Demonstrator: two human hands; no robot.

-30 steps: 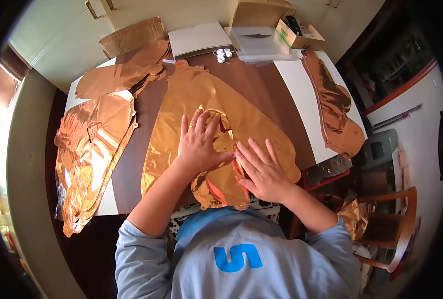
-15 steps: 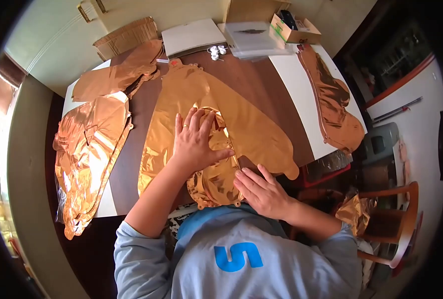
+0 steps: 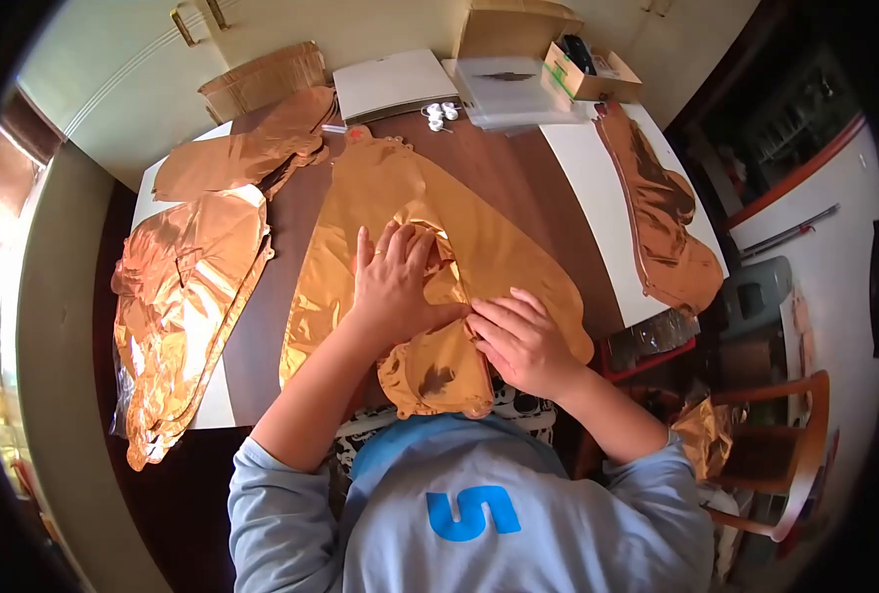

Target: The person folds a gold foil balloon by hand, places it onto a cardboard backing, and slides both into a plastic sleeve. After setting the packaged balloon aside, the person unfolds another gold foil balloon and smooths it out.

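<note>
A flat, uninflated gold foil balloon [image 3: 518, 267] lies spread on the table in front of me, with a part folded over towards my body. My left hand [image 3: 397, 287] rests on the folded part, open, fingers spread and thumb stretched to the right. Close to that thumb's tip, my right hand [image 3: 523, 341] has its fingers drawn together on the right edge of the fold, and it appears to grip the foil there. Its fingertips are partly hidden. The near end of the fold [image 3: 439, 381] hangs by the table edge.
Stacked copper-coloured foil balloons [image 3: 192, 287] lie at the left, and another foil piece [image 3: 662, 217] lies on a white board at the right. White ribbon rolls [image 3: 439, 116], a white box [image 3: 405, 84] and a small carton [image 3: 592, 74] stand at the back. A wooden chair [image 3: 805, 445] is at my right.
My right hand has moved up along the fold's edge towards my left thumb, and its flat fingers have drawn together. My left hand keeps its place on the foil. The view has shifted slightly.
</note>
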